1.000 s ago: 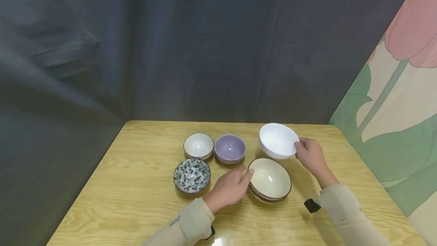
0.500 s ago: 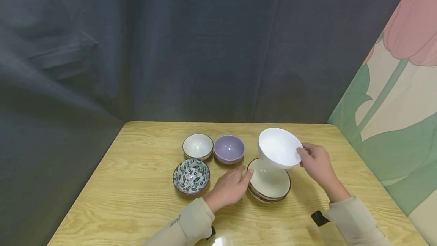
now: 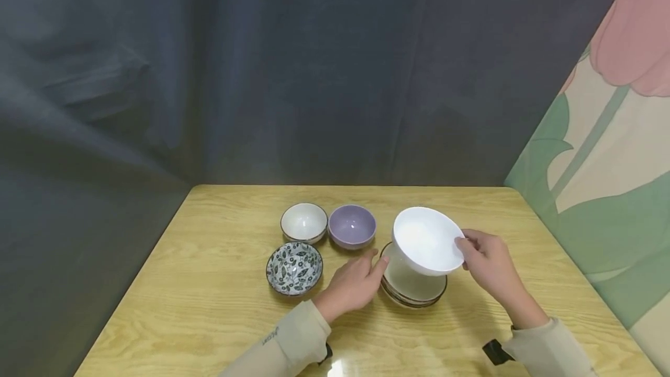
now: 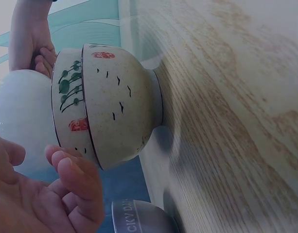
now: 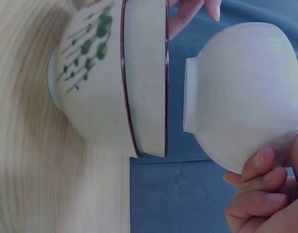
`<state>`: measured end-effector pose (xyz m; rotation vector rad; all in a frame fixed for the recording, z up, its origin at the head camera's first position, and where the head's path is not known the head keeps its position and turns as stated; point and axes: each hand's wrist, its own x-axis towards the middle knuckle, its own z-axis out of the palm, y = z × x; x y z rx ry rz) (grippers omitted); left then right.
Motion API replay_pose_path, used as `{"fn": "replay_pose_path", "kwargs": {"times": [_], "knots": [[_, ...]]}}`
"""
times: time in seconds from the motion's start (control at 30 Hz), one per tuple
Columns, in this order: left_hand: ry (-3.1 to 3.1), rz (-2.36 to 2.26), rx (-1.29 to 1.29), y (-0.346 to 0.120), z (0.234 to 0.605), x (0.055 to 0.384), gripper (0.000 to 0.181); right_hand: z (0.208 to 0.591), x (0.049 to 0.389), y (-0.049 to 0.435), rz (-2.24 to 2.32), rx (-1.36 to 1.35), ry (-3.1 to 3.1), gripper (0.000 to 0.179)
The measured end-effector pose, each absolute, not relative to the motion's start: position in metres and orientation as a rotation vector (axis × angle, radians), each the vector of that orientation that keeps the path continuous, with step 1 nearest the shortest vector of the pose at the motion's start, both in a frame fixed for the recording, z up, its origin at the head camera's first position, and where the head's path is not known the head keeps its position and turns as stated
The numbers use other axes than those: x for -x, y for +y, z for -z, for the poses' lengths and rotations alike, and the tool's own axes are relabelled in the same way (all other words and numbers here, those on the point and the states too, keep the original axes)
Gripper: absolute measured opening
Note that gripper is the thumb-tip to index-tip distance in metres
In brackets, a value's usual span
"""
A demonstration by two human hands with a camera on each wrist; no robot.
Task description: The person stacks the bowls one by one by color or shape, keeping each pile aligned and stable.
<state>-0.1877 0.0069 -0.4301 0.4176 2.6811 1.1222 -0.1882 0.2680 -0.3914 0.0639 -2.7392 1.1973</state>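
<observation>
My right hand (image 3: 489, 263) pinches the right rim of a plain white bowl (image 3: 426, 240). The bowl is tilted and hangs over a stack of cream bowls (image 3: 413, 292), with a gap between its foot and the top rim in the right wrist view. Two nested cream bowls (image 4: 119, 102) with brown rims and green leaf and red stamp patterns show from the side. At the stack's left rim is my left hand (image 3: 352, 284), its fingertips right at the edge and thumb apart from the fingers.
A purple bowl (image 3: 352, 227) and a white dark-rimmed bowl (image 3: 304, 223) stand side by side further back. In front of the latter is a black-and-white floral bowl (image 3: 294, 269). A dark curtain (image 3: 314, 74) hangs behind the wooden table (image 3: 199, 295).
My right hand has brought the white bowl nearer to me, from behind the cream stack to over it. The left hand has stayed at the stack's rim.
</observation>
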Motion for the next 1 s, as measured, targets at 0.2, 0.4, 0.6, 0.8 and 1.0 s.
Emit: {"fn": "replay_pose_path", "kwargs": {"times": [0.2,0.4,0.6,0.8,1.0], "knots": [[2.698,-1.148,-0.426,0.007,0.429,0.188,0.067,0.395,0.18,0.265,-1.211,-0.069,-2.749,0.038],[2.719,-1.147,-0.438,0.006,0.426,0.189,0.068,0.397,0.175,0.263,-1.231,-0.076,-2.737,0.038],[2.723,-1.154,-0.449,0.007,0.427,0.189,0.069,0.4,0.171,0.262,-1.24,-0.079,-2.75,0.037],[2.714,-1.192,-0.447,0.007,0.428,0.188,0.07,0.403,0.167,0.26,-1.256,-0.082,-2.76,0.036],[2.712,-1.218,-0.48,0.006,0.426,0.187,0.07,0.408,0.166,0.259,-1.29,-0.077,-2.761,0.036]]}}
